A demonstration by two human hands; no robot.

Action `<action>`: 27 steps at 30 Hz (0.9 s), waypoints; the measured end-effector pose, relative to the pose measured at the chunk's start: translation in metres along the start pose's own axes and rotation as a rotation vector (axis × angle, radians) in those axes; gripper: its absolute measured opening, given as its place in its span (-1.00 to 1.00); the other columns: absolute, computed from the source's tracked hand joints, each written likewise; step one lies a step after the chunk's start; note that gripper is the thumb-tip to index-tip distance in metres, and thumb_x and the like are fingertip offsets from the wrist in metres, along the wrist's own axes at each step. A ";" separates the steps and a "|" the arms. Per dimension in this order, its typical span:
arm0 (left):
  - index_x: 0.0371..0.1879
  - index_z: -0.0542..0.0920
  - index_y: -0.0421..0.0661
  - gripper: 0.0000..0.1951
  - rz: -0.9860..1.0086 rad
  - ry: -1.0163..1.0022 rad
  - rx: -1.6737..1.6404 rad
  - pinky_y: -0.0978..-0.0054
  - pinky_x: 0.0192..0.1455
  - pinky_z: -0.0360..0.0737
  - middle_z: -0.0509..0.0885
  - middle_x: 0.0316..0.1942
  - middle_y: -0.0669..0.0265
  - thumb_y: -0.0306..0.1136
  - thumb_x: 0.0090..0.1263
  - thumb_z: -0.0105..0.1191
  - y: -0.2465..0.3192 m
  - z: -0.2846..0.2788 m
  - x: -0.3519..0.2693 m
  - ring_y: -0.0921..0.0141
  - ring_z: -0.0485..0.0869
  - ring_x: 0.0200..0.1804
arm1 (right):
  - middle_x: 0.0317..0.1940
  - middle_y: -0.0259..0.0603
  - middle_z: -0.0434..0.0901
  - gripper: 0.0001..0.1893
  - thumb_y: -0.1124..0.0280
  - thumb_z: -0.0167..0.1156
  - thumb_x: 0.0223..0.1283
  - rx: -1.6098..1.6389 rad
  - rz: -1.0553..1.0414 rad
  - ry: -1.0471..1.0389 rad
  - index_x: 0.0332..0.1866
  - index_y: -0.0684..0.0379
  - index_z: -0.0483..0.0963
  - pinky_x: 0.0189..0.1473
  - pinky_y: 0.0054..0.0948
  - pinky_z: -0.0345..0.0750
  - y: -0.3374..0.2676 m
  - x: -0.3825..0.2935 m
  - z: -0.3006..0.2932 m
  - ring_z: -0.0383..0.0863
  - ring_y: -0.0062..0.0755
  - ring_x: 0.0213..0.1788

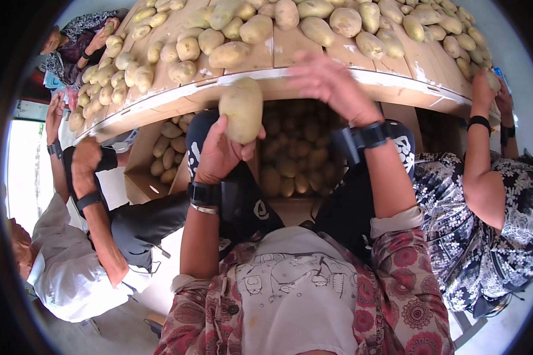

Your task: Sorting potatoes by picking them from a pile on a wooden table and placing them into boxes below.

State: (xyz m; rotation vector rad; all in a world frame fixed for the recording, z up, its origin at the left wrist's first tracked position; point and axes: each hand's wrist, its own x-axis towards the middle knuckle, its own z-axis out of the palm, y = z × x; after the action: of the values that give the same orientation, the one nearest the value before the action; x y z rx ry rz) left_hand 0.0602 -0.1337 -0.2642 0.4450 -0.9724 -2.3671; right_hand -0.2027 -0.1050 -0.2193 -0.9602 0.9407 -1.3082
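My left hand (224, 151) grips the lower end of a large potato (241, 110), which stands upright just in front of the table's edge. Blurred by motion, my right hand (331, 86) hovers over the white-edged rim of the cardboard-topped table (293, 51); I see nothing held in it, and its fingers are apart. Beyond both hands, many loose potatoes (317, 26) lie spread across the tabletop. Below the rim, between my knees, a shaded box holds more potatoes (293, 166).
A cardboard box (137, 177) with potatoes stands under the table at left. One person in a white shirt (75, 262) sits at my left, another in a flowered garment (479, 213) at my right, hands at the potatoes. A third person (82, 49) is at the far left.
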 end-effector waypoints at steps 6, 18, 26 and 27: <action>0.28 0.21 -0.16 -0.43 0.068 0.203 -0.058 0.50 -0.24 0.54 0.53 0.04 0.02 -0.06 0.42 -0.10 -0.004 0.019 0.005 0.31 0.62 -0.20 | -0.04 0.00 0.56 -0.64 0.19 0.04 0.31 0.655 -0.438 0.172 0.02 0.26 0.42 0.02 -0.30 0.54 -0.041 -0.029 -0.097 0.59 -0.22 -0.09; 0.19 0.33 -0.11 -0.47 -0.308 0.049 0.373 0.61 -0.37 0.47 0.57 -0.09 0.25 0.04 0.42 -0.11 -0.007 -0.004 -0.002 0.52 0.54 -0.35 | 0.04 0.09 0.48 -0.58 0.21 0.10 0.22 0.766 -0.432 0.144 0.03 0.33 0.39 0.11 -0.20 0.44 -0.041 -0.044 -0.118 0.52 -0.13 -0.04; 0.19 0.37 -0.06 -0.53 -0.551 0.188 0.676 0.56 -0.19 0.53 0.52 -0.03 0.36 -0.09 0.39 -0.01 -0.034 0.008 0.007 0.53 0.52 -0.14 | -0.14 -0.14 0.61 -0.67 0.12 0.15 0.21 0.677 -0.411 0.289 -0.08 0.13 0.49 -0.18 -0.35 0.52 -0.039 -0.041 -0.109 0.60 -0.28 -0.21; 0.20 0.36 -0.08 -0.52 -0.586 0.088 0.823 0.51 -0.11 0.52 0.53 -0.02 0.31 -0.13 0.37 0.01 -0.038 0.008 0.013 0.47 0.53 -0.09 | -0.14 -0.14 0.61 -0.67 0.12 0.14 0.21 0.672 -0.413 0.263 -0.08 0.14 0.49 -0.19 -0.35 0.52 -0.041 -0.040 -0.109 0.59 -0.29 -0.21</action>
State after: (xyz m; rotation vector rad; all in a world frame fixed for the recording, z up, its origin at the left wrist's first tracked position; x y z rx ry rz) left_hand 0.0327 -0.1141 -0.2876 1.2706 -1.9737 -2.2681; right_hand -0.3207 -0.0694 -0.2166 -0.4665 0.4306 -1.9680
